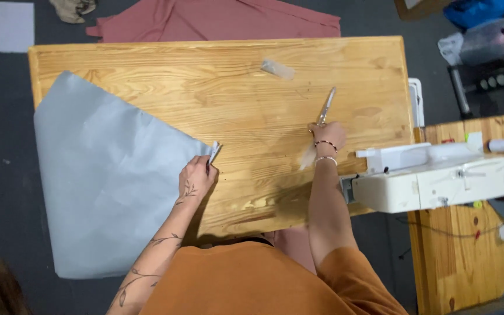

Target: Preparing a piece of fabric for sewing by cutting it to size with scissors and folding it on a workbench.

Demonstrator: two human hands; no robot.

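Grey fabric sheet point(106, 175), draped off the pine table point(234, 76) at nine o'clock: my left hand point(196, 178) pinches its corner. Right hand point(329, 135) closes round scissors point(325, 108), at three o'clock. Risk, I judge: overhang's weight drags the sheet floorward.

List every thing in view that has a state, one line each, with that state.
left hand: pinching the corner of the grey sheet.
right hand: closed on the scissors' handles.
scissors: blades shut, lying flat on the table, tips pointing away from the person.
grey sheet: spread flat, hanging over the table's left edge.
wooden table: mostly bare.
white sewing machine: standing at the right edge, no cloth under it.
pink cloth: lying on the floor.
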